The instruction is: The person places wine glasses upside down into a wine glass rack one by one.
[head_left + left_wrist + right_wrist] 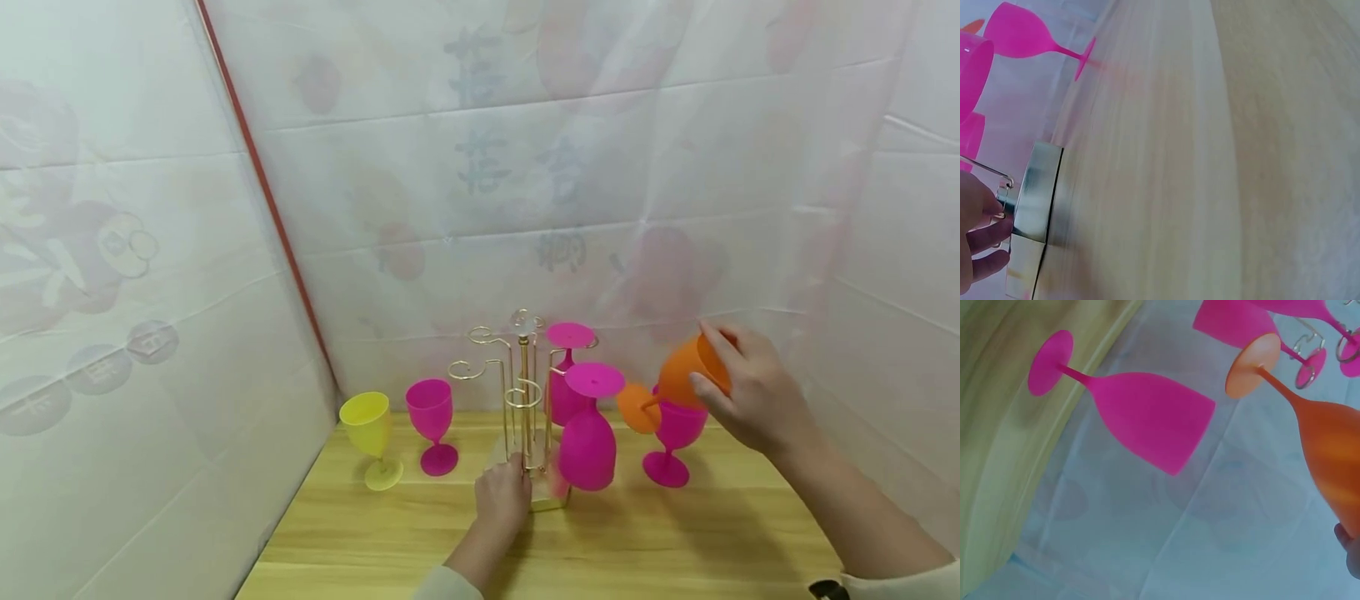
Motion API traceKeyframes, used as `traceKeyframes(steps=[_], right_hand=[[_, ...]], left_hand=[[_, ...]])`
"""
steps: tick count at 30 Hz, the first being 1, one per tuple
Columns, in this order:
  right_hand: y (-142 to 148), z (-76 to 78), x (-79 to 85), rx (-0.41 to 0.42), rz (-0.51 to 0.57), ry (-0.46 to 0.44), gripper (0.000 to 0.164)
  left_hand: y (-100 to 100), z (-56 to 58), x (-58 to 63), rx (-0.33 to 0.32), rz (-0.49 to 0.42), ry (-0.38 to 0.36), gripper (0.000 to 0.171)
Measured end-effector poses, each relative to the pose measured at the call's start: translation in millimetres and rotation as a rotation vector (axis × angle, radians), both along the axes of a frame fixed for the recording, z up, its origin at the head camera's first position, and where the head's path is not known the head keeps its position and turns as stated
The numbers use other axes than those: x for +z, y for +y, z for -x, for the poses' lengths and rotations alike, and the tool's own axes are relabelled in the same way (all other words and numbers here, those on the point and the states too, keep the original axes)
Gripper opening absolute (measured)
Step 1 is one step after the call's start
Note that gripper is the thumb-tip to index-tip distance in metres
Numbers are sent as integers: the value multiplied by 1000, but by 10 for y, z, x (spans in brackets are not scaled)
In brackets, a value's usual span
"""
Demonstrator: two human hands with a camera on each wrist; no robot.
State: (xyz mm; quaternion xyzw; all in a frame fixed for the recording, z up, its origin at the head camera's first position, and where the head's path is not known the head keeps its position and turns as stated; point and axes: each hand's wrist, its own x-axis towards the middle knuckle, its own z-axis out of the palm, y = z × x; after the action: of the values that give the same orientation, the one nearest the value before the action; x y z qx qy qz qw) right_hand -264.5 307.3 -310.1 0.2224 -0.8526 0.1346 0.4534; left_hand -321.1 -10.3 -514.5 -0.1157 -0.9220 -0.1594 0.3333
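Note:
My right hand [757,392] grips an orange plastic goblet [681,375] by its bowl, up in the air, tipped so that its foot points left and down toward the rack. The right wrist view shows the orange goblet [1329,444] with fingertips at its bowl. Low on a gold wire goblet rack [523,375], my left hand [502,493] holds the wires just above the base. Its fingers curl there beside the shiny base [1038,190]. Two magenta goblets hang upside down on the rack's right side, the nearer one [588,446] in front of the farther one [570,336].
A yellow goblet [369,427] and a magenta goblet [431,412] stand upright left of the rack. Another upright magenta goblet [666,469] stands at the right, partly behind the orange one. Pale printed sheets [450,208] enclose the wooden table [360,542] at the back and sides.

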Motion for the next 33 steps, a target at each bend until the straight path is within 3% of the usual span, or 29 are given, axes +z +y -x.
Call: traceKeyframes(steps=[5,9,15,20,26,30,33], right_hand=[[16,-147,-22,22,7,40,62],[48,-241,-63,38,7,53,60],[79,-361,-140,63,32,22,55],[28,-420,-253,111,149,-33,50],[-90,-483,-410,135,340,-220,46],[-201,-518,-494,172,466,-321,42],[-296,-524,-572,250,607,-360,42]], left_hand=[[-49,-3,26,-53,-55,-42,8],[-115,9,18,-121,-106,-88,16],[-233,-15,65,-211,-164,-232,30],[-300,-80,121,-264,-221,-295,32],[-335,-137,142,-277,-227,-245,30],[-334,-170,179,-301,-253,-154,27],[-319,-206,227,-342,-276,-71,23]])
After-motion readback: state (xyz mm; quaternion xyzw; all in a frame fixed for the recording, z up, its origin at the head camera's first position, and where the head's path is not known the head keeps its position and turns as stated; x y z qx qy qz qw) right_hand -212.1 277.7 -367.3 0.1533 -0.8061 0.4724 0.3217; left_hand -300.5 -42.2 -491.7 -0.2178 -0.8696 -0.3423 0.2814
